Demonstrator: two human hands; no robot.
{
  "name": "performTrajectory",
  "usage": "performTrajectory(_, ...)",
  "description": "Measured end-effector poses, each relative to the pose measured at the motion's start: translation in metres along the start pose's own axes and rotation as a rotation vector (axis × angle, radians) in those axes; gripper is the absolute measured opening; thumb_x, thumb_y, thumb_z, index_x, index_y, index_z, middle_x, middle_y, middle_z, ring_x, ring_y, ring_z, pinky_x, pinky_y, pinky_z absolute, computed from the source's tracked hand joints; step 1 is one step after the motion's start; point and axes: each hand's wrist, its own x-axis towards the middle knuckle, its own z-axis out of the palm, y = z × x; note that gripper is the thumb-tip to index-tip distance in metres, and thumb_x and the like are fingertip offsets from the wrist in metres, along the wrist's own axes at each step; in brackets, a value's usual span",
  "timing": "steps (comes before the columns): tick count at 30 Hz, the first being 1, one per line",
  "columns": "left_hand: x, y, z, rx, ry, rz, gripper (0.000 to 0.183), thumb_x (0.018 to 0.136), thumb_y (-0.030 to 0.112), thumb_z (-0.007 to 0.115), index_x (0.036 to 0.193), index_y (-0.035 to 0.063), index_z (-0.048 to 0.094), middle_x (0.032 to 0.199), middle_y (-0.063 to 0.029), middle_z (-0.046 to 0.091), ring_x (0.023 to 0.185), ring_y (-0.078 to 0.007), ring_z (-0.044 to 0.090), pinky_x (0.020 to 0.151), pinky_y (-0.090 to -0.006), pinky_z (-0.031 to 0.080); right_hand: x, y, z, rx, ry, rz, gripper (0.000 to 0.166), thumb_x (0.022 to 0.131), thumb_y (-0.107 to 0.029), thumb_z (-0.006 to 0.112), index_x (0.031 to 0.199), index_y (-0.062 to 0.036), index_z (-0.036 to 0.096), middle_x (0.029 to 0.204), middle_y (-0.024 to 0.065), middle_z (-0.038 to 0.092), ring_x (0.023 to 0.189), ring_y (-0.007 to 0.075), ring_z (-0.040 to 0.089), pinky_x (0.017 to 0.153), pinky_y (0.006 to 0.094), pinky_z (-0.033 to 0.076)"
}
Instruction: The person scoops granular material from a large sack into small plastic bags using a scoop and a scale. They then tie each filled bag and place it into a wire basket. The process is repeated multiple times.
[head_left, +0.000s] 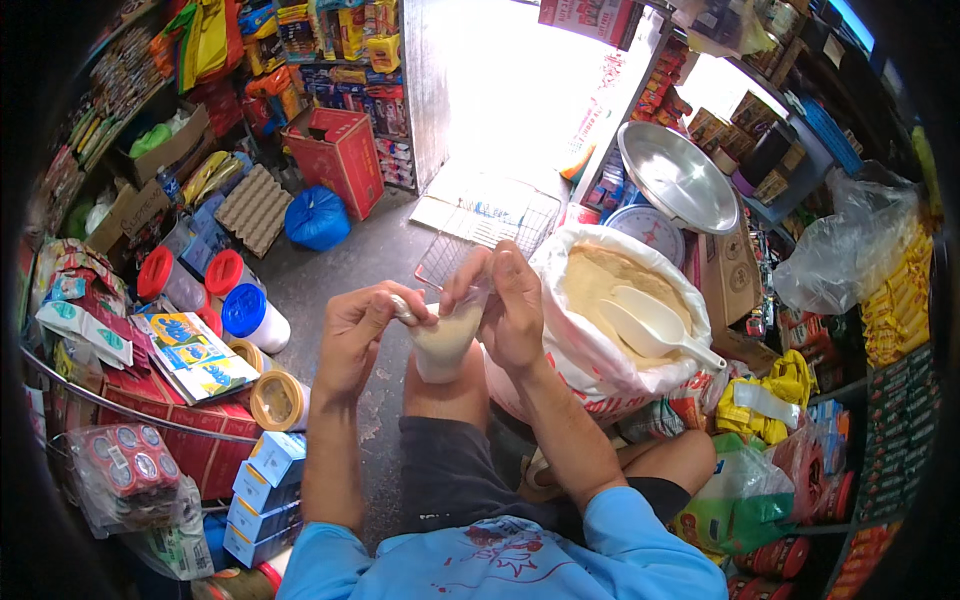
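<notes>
A small clear plastic bag of pale granular sugar (444, 341) rests over my knee, its filled part hanging down. My left hand (364, 330) pinches a gathered, twisted corner of the bag's mouth. On the other side of the bag, my right hand (504, 304) grips the plastic near its top between thumb and fingers. Just right of my right hand stands a large open white sack (551, 281) of light brown sugar. A white plastic scoop (645, 326) lies in it, its handle over the rim.
Behind the sack stands a dial scale (646, 229) with a metal pan (679, 176). A wire basket (495, 229) sits on the floor ahead. Lidded plastic jars (255, 315) and stacked blue-white boxes (262, 499) line my left. A blue bag (316, 217) lies near a red carton (337, 161).
</notes>
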Motion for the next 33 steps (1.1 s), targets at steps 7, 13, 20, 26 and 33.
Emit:
performTrajectory(7,0.023,0.033,-0.001,0.367,-0.278,-0.251,0.024,0.095,0.020,0.072,0.086,-0.0024,0.072,0.082,-0.0049,0.072,0.079,-0.0109,0.066,0.074,-0.0283,0.052,0.015,-0.015,-0.023,-0.495,-0.293,-0.159,0.028,0.103,-0.028,0.063,0.088,-0.0045,0.058,0.117,0.0138,0.063,0.115,0.0235,0.062,0.096,0.0377,0.050)
performTrajectory(13,0.026,0.050,0.029,0.743,-0.275,-0.259,0.027,0.078,0.019,0.082,0.086,-0.0047,0.072,0.076,-0.0084,0.070,0.074,-0.0105,0.065,0.069,-0.0320,0.053,0.028,-0.056,-0.006,-0.884,-0.543,-0.200,0.019,0.088,-0.021,0.078,0.084,-0.0042,0.071,0.137,0.0179,0.064,0.131,0.0313,0.057,0.107,0.0444,0.046)
performTrajectory(20,0.026,0.044,0.032,0.689,-0.240,-0.213,0.028,0.082,0.019,0.080,0.094,-0.0057,0.073,0.078,-0.0107,0.071,0.079,-0.0089,0.065,0.071,-0.0337,0.053,0.021,-0.056,-0.010,-0.910,-0.368,-0.039,0.022,0.089,-0.021,0.076,0.101,-0.0022,0.077,0.123,0.0198,0.073,0.121,0.0288,0.066,0.104,0.0402,0.049)
performTrajectory(26,0.023,0.042,0.021,0.377,-0.351,-0.295,0.015,0.091,0.013,0.079,0.092,-0.0009,0.074,0.088,-0.0041,0.074,0.085,-0.0072,0.066,0.076,-0.0264,0.053,0.012,-0.064,-0.007,-0.985,-0.333,0.368,0.024,0.093,-0.022,0.072,0.099,0.0015,0.076,0.110,0.0184,0.077,0.104,0.0239,0.073,0.097,0.0350,0.053)
performTrajectory(33,0.015,0.029,0.006,0.045,-0.131,-0.360,0.017,0.080,0.002,0.086,0.084,0.0019,0.070,0.097,-0.0095,0.073,0.089,-0.0120,0.068,0.080,-0.0279,0.055,-0.022,-0.030,0.003,-0.936,-0.017,-0.137,0.020,0.092,-0.017,0.073,0.089,0.0013,0.066,0.110,0.0191,0.067,0.101,0.0294,0.067,0.087,0.0386,0.053)
